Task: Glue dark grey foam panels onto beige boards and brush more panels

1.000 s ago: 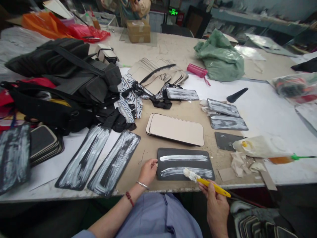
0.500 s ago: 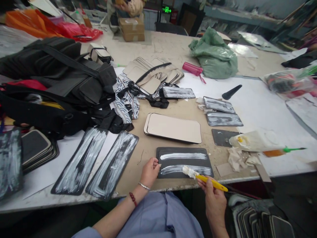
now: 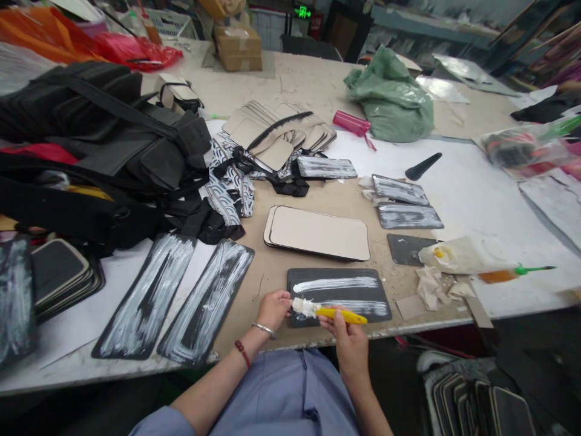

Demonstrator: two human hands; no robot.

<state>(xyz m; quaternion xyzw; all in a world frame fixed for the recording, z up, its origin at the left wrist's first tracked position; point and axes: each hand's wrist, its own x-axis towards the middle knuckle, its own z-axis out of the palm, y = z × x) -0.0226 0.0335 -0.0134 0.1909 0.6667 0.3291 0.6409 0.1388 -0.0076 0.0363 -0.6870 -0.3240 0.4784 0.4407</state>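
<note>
In my right hand (image 3: 348, 345) is a brush with a yellow handle (image 3: 347, 315), its bristles (image 3: 305, 307) coated in white paste. The bristles rest over the lower left part of a dark rectangular panel (image 3: 336, 292) at the table's front edge. Two white streaks run along this panel, one above the other. My left hand (image 3: 275, 310) is closed at the panel's left edge, thumb and fingertips pinching it. Just behind lies a small stack of beige panels (image 3: 320, 233). To the left are two long dark panels (image 3: 147, 297) smeared with white.
Black bags and straps (image 3: 104, 127) crowd the left. On the right lie a bottle of amber liquid (image 3: 499, 276), crumpled paper (image 3: 430, 287) and more smeared panels (image 3: 408, 215). A green plastic bag (image 3: 393, 100) and a pink bottle (image 3: 351, 123) stand farther back. Dark panels (image 3: 481, 393) are stacked below the table.
My right hand has moved left with the brush, taking the bristles from the panel's middle to its left end. My left hand stays at the left edge.
</note>
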